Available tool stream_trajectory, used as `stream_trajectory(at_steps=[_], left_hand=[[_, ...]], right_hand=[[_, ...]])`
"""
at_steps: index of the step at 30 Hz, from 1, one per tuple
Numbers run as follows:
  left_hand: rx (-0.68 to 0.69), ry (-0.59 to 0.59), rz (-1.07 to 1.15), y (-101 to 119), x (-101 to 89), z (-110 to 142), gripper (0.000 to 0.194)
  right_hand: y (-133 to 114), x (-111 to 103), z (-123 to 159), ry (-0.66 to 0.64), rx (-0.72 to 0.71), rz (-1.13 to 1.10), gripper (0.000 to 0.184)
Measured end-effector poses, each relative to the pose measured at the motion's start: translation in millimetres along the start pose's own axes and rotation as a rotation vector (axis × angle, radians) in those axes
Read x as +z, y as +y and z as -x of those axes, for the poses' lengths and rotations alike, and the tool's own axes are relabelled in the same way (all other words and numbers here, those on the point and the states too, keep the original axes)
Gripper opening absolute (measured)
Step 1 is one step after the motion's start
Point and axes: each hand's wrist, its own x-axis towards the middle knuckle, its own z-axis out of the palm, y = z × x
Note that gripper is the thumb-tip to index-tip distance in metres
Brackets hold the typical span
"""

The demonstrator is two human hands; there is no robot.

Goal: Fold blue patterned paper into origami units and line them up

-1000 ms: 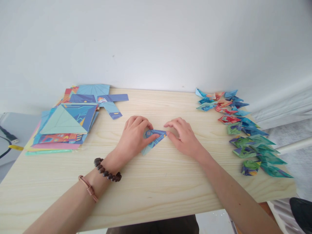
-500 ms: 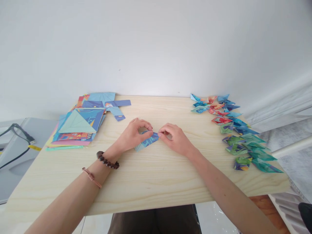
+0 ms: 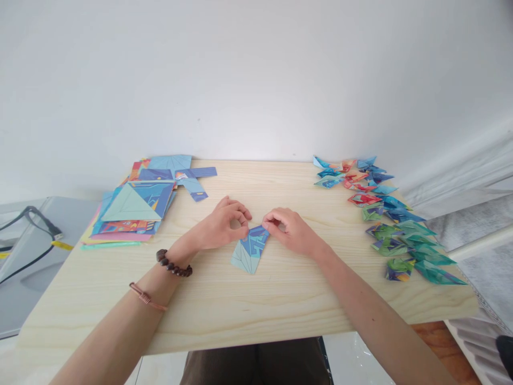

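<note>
Between my hands is a small folded piece of origami paper [image 3: 253,247], blue with lines on its upper part and pale green with creases at its lower end. My left hand [image 3: 226,222] pinches its upper left corner between thumb and fingertips. At the upper right corner, the thumb and forefinger of my right hand [image 3: 289,229] are closed on the same paper. The paper hangs or lies tilted toward me over the wooden table [image 3: 240,315]; whether it touches the wood I cannot tell.
A stack of colourful paper sheets [image 3: 132,203] lies at the left, with cut blue strips [image 3: 202,171] beside it. Several folded paper shapes [image 3: 401,230] stand in rows along the right. A black cable [image 3: 42,219] runs over a grey surface past the left edge.
The folded paper has turned so its pale green end points down toward me, and more of its face shows. Both hands stay at its upper corners, my right hand slightly lower.
</note>
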Motion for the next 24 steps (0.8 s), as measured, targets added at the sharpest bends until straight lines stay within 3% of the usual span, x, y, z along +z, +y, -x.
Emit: stream_trajectory(at_steps=[6, 10, 12, 14, 17, 20, 24], left_hand=[[0.122, -0.022, 0.024, 1, -5.7, 6, 0.014], [0.118, 0.021, 0.025, 0, 0.5, 7, 0.02], [0.072, 0.09, 0.022, -1, 5.3, 6, 0.022], [-0.027, 0.212, 0.049, -2, 8.7, 4, 0.024], [-0.189, 0.377, 0.158, -4, 9.7, 2, 0.029], [-0.219, 0.4, 0.24, -4, 8.2, 1, 0.033], [-0.249, 0.39, 0.186, -3, 8.6, 1, 0.035]], right_hand=[[3, -5, -2, -0.068, -0.017, -0.038, 0.013], [6, -1, -2, -0.015, -0.038, 0.006, 0.013], [5, 0, 0, 0.086, -0.054, 0.042, 0.014], [3, 1, 2, 0.183, -0.091, 0.118, 0.027], [-1, 2, 6, 0.168, -0.178, 0.262, 0.042], [-5, 5, 8, 0.117, -0.27, 0.358, 0.045], [-10, 9, 8, 0.201, -0.359, 0.478, 0.024]])
